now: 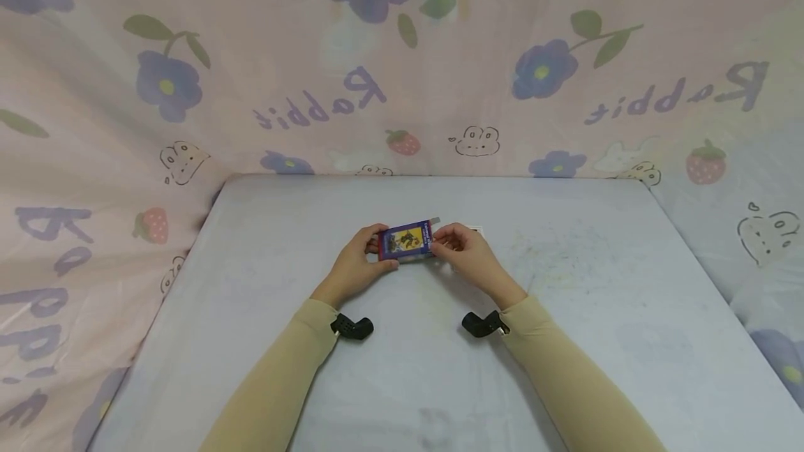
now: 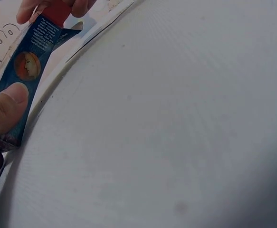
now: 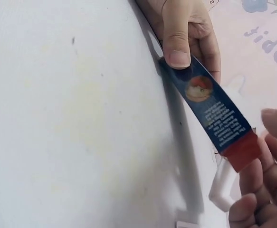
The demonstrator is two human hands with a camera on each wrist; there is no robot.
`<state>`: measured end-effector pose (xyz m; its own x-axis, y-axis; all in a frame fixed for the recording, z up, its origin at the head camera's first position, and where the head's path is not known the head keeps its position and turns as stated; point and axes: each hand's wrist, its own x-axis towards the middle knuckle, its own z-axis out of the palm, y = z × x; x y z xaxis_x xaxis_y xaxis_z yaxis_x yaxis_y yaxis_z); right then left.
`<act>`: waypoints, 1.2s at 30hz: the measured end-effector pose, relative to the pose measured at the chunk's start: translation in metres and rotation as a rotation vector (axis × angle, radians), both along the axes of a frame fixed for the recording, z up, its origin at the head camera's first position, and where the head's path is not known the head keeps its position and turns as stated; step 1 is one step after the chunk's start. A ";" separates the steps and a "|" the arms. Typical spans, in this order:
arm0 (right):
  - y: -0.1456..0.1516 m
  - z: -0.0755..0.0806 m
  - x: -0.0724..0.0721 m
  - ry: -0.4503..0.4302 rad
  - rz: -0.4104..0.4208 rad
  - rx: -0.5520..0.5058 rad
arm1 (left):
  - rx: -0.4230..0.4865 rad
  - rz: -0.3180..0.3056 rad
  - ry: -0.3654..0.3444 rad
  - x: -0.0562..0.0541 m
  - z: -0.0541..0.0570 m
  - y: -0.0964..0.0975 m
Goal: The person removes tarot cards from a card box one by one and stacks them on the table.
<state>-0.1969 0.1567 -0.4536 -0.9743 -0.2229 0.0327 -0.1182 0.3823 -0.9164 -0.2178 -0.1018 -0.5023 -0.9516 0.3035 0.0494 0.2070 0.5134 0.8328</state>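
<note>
A small blue card box (image 1: 405, 240) with a yellow picture on its face is held up over the table. My left hand (image 1: 359, 261) grips its left end, the thumb pressed on a narrow side that bears a round portrait and small white print. At the other end a red end flap (image 3: 243, 151) stands out, and a side flap (image 2: 69, 36) sticks out beside it. My right hand (image 1: 470, 257) is at this end, bent fingertips right at the red flap; I cannot tell whether it pinches the flap. The box's inside is hidden.
Behind the right hand, partly hidden, a flat white piece with dark marks (image 1: 477, 229) lies on the white table (image 1: 402, 361). A printed cloth (image 1: 440, 54) with flowers and rabbits hangs behind the table's far edge. Black wrist cameras sit at both cuffs.
</note>
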 end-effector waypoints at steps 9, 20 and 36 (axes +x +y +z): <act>-0.001 -0.004 -0.005 -0.015 -0.023 0.009 | 0.023 0.001 -0.011 0.000 0.001 -0.001; -0.009 -0.001 -0.011 -0.037 -0.097 0.157 | 0.077 -0.007 -0.038 0.000 0.001 -0.001; -0.002 -0.004 -0.009 -0.097 -0.078 0.220 | 0.064 -0.001 -0.024 0.000 0.002 -0.001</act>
